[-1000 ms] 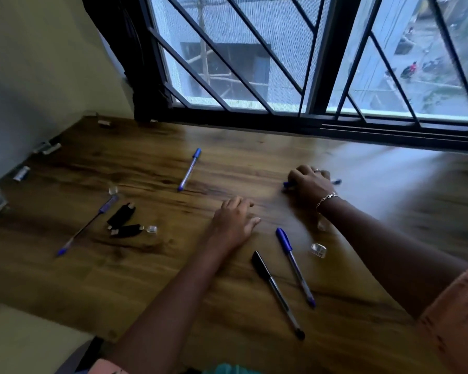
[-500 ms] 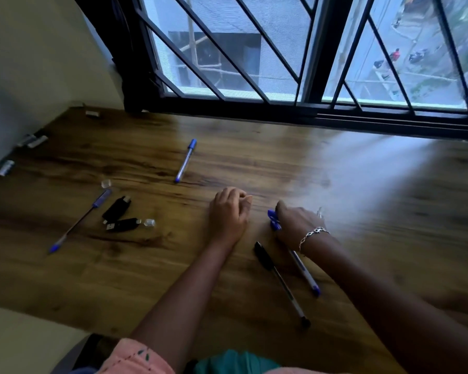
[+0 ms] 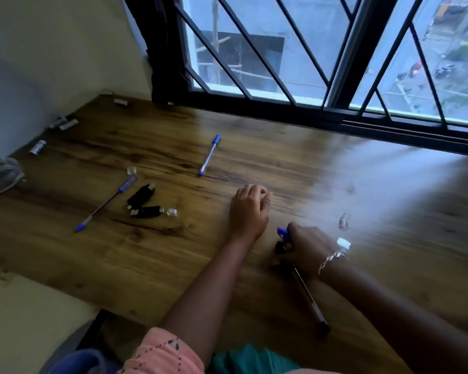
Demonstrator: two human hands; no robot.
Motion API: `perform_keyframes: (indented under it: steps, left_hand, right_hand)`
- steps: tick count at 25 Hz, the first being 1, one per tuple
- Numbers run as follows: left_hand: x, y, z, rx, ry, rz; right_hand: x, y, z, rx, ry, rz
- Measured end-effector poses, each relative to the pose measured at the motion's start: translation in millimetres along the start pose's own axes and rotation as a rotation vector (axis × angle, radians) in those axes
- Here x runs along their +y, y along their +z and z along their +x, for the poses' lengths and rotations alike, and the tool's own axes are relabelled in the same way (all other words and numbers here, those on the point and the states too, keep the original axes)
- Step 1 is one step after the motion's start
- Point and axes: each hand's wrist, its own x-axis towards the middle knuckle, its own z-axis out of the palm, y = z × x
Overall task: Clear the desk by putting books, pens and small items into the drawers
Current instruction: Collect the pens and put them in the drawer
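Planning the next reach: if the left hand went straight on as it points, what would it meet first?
From the left hand, likely only bare desk until the window frame; the blue pen lies left of that line.

Pens, 2 black USB sticks scattered on desk.

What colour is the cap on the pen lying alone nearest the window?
Blue, on the clear-barrelled plastic pen, seen best in the head view.

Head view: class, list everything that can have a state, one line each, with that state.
left hand, resting on desk, nothing seen in it
right hand, gripping blue pen
black pen, lying flat, partly under right hand
far pen, capped, lying flat
flash drives, uncapped, lying flat
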Motion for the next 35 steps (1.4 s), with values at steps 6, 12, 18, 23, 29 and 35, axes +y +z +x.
perform_keyframes:
  steps: [6,12,18,23,29,35]
  left_hand:
    - [-10.5,-11.6,26.1,0.236,0.024,0.201]
    - [-38.9,-43.3,91.6,0.119,-0.404,0.488]
    - [-64.3,-45.5,99.9,-0.04,-0.57,0.624]
    - [-52.6,-47.3,93.1,0.053,-0.645,0.238]
    - [0.8,-44.8,57.7,-0.019,-0.574,-0.467]
    - [47.5,-39.7,27.0,-0.248,-0.394,-0.537]
  right_hand:
    - [-11.4,-12.3,4.7,-0.089,-0.032,0.023]
    - [-2.8,-57.5,28.1,-0.016,-0.08,0.651]
    - [5.3,-65.8,66.1,-0.109,0.115,1.348]
    - [2.1,-64.3,77.7,0.362,-0.274,1.515]
    - [4.6,-21.2,73.3,0.345,-0.271,1.451]
    - [18.1,-56.4,64.3,0.281,-0.239,2.039]
